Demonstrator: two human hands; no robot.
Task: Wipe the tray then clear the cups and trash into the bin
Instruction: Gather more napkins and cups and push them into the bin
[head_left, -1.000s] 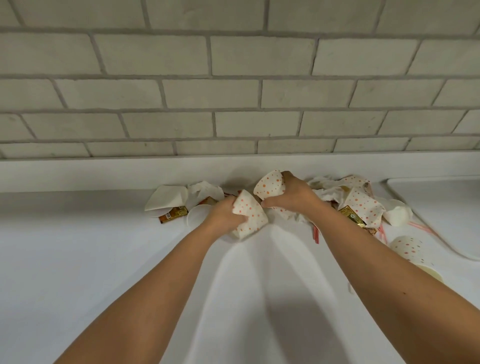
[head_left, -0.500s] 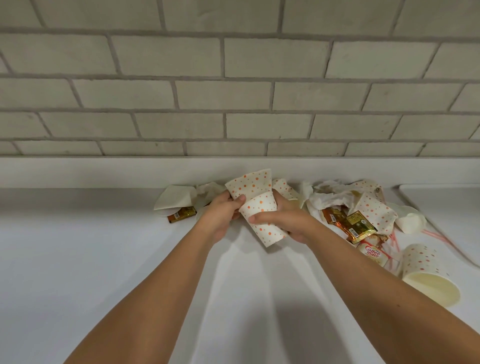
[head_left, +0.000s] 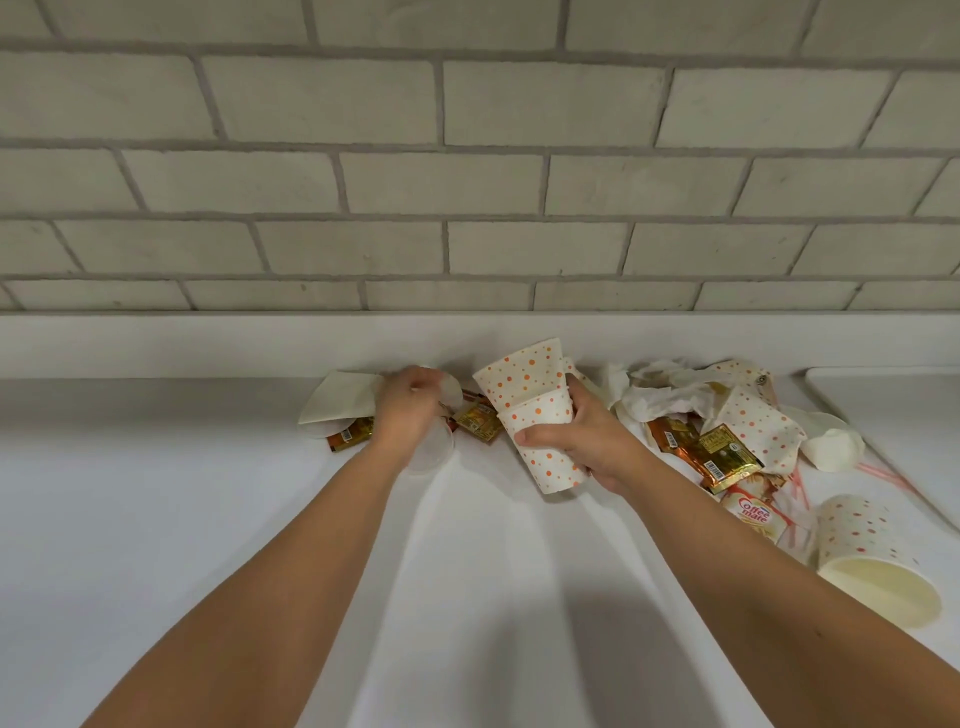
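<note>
My right hand (head_left: 589, 441) grips two nested paper cups with orange dots (head_left: 535, 415), held tilted just above the white counter. My left hand (head_left: 410, 408) is down among the litter to their left, fingers curled over a white lid and a clear plastic cup (head_left: 434, 452); whether it grips either is hidden. A third dotted cup (head_left: 872, 551) lies on its side at the right. A pile of trash sits by the back ledge: crumpled tissue (head_left: 660, 397), a crushed dotted cup (head_left: 758, 423), gold sachets (head_left: 722, 454), a creamer packet (head_left: 753, 512). The white tray (head_left: 893, 410) shows at the far right.
A folded napkin (head_left: 337, 400) and a small brown sachet (head_left: 353, 434) lie left of my left hand. A crushed white cup (head_left: 831, 441) and red straws (head_left: 883, 473) lie by the tray's edge. A brick wall rises behind the counter's ledge.
The two dotted cups went from both hands into my right hand alone, one nested in the other. My left hand let go and moved left onto the lid and plastic cup.
</note>
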